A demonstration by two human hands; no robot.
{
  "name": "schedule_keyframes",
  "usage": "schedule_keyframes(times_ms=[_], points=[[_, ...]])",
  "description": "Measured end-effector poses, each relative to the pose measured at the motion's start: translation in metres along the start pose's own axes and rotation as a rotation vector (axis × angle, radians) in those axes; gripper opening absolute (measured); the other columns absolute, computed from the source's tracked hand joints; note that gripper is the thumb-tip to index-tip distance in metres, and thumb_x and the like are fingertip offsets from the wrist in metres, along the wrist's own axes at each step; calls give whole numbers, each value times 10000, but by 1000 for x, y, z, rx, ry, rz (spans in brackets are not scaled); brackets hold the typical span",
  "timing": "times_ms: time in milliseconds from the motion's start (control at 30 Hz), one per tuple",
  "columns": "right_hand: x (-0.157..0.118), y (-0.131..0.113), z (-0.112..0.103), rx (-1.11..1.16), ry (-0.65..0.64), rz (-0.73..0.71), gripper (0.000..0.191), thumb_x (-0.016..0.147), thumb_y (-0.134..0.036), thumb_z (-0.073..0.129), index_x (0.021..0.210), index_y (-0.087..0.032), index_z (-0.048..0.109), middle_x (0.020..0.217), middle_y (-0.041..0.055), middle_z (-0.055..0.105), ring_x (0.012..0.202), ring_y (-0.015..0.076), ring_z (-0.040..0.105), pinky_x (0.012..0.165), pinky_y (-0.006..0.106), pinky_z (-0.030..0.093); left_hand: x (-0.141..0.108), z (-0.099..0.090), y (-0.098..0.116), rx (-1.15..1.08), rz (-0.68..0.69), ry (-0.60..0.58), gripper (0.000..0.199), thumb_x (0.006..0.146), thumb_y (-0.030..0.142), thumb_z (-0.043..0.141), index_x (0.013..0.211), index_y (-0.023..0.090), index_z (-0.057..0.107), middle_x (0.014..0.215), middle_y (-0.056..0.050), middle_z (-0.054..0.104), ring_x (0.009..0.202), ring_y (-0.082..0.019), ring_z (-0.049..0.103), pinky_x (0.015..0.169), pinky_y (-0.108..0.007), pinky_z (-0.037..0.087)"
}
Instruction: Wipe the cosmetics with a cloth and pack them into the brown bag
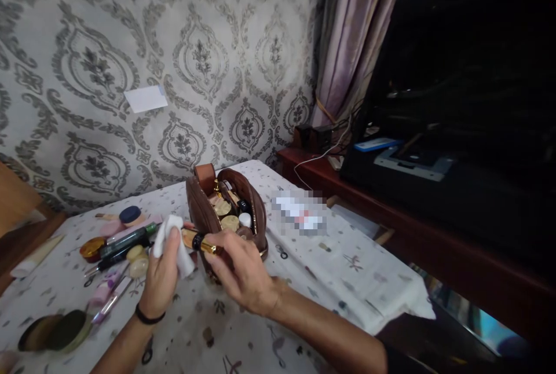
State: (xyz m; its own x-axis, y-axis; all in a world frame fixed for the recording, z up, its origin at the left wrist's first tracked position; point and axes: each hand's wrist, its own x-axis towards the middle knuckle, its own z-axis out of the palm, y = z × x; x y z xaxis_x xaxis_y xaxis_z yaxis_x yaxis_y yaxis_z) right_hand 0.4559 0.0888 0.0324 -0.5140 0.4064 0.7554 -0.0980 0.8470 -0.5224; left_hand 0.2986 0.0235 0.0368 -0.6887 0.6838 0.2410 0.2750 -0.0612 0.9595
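Note:
My left hand point(160, 278) is closed on a folded white wipe point(186, 255), holding it against the end of a small cosmetic tube. That tube point(197, 242) has a beige body, a black collar and a gold cap. The fingers of my right hand point(243, 272) pinch it by the gold end. Just behind both hands stands an open brown makeup bag point(196, 203). Inside it are gold-topped containers, a white-capped bottle point(245, 220) and other small items. My right hand covers part of the bag's front.
Several cosmetics lie left of my hands, including a dark green tube point(125, 241), a blue-lidded jar point(131, 215) and an open round compact point(67, 330). A patterned white cloth point(347, 281) covers the table. A large black screen point(456, 84) stands on the right, beside a dark red shelf point(313, 168).

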Motion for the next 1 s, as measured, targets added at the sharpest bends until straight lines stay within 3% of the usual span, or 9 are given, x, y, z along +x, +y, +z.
schedule_keyframes(times_ms=[100,267,433,533,600,667,800,933,1000], points=[[-2,2,-13,-17,76,-10,184,976,-247,447,1137,-205,525,972,73,666,895,177,649,803,289,520,6,6,2,76,95,-140,541,861,629,490,1075,167,670,796,-28,683,684,-175,609,666,-261,498],[-10,6,-28,-9,96,63,172,971,-236,468,1135,-210,511,926,61,682,791,161,655,729,273,526,12,12,11,237,347,-208,394,896,498,490,1016,168,669,889,-55,699,845,-215,627,793,-293,495],[-15,6,-39,-17,92,116,162,968,-260,475,1115,-204,516,816,41,677,665,147,636,633,261,513,26,16,23,511,778,-222,267,930,350,438,913,175,639,843,-79,672,836,-219,608,804,-339,487],[-16,7,-43,-23,109,152,150,965,-267,488,1092,-200,529,739,18,657,613,138,618,571,243,491,36,20,32,592,954,-316,258,942,288,419,1040,166,625,997,-100,692,1038,-240,592,924,-375,470],[-16,8,-46,0,120,186,152,970,-281,477,1081,-195,537,725,18,651,609,137,621,535,232,478,41,21,35,616,955,-377,282,953,282,399,1089,171,619,1073,-100,691,1123,-236,581,975,-380,456],[-15,10,-50,36,136,213,171,978,-301,463,1083,-189,538,731,23,653,630,140,639,531,227,479,44,22,33,637,917,-394,288,957,301,387,1042,178,633,1032,-97,699,1059,-232,617,947,-380,471],[-2,18,-61,53,190,255,206,978,-361,459,1072,-190,528,707,12,647,634,143,645,580,243,489,40,21,19,589,856,-328,276,953,329,400,992,181,630,962,-99,698,972,-235,632,923,-386,474],[38,35,-67,-74,117,272,199,975,-358,449,1071,-199,520,700,-8,641,611,137,600,573,238,442,30,24,-1,429,733,-225,291,958,344,405,1059,183,625,1098,-109,673,1103,-244,596,1028,-394,425],[67,47,-64,-205,9,251,176,975,-307,434,1070,-194,531,741,1,656,658,145,596,632,248,436,26,27,-10,351,664,-204,305,966,351,397,1097,184,616,1169,-112,649,1185,-250,555,1067,-395,391]])
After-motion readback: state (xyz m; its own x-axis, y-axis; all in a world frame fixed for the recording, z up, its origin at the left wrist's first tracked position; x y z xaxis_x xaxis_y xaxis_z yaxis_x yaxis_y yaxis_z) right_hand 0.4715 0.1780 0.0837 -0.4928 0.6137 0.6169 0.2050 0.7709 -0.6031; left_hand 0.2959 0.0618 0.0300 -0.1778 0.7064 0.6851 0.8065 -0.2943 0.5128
